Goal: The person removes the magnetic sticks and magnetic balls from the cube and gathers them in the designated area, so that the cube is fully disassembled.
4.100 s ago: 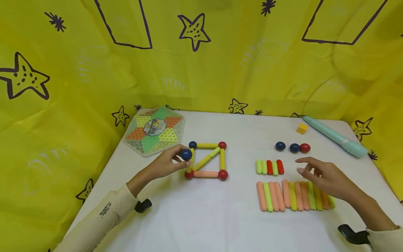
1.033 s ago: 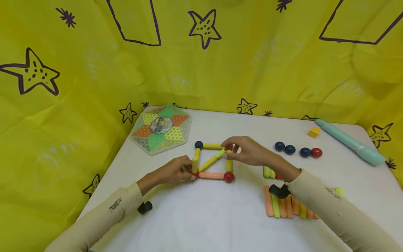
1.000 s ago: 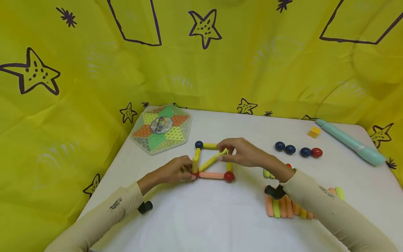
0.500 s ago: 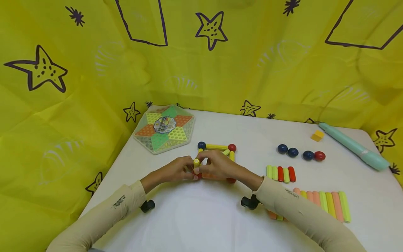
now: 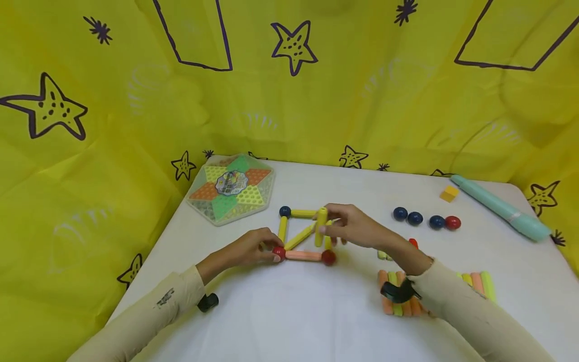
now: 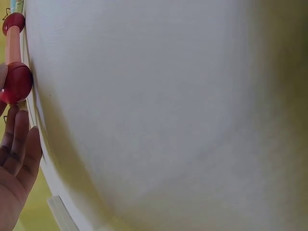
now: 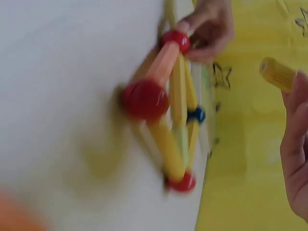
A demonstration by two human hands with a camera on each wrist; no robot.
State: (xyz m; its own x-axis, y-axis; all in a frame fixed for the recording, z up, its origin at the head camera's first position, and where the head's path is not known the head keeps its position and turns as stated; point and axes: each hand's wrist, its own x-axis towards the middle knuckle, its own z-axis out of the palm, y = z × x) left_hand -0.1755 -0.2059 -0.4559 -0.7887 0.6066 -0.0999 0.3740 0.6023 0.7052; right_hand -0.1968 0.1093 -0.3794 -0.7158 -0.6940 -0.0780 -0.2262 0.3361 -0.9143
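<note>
My left hand holds the red ball at the front left corner of a four-sided frame of magnetic sticks and balls lying on the table. Raised over the frame's right side, my right hand pinches a loose yellow stick, held upright. The frame has a pink stick in front, yellow sticks on its other sides and a diagonal yellow stick inside. A blue ball marks the back left corner, a red ball the front right. In the right wrist view the stick's end is bare.
Right of the frame lie several blue balls, a red ball and a row of long sticks, partly behind my right sleeve. Farther back are a yellow block, a teal tube and a hexagonal game board.
The yellow stick stood upright on the front left red ball; my right hand has pulled it off and carried it right. Earlier, my left hand held a blue ball, now out of it.
</note>
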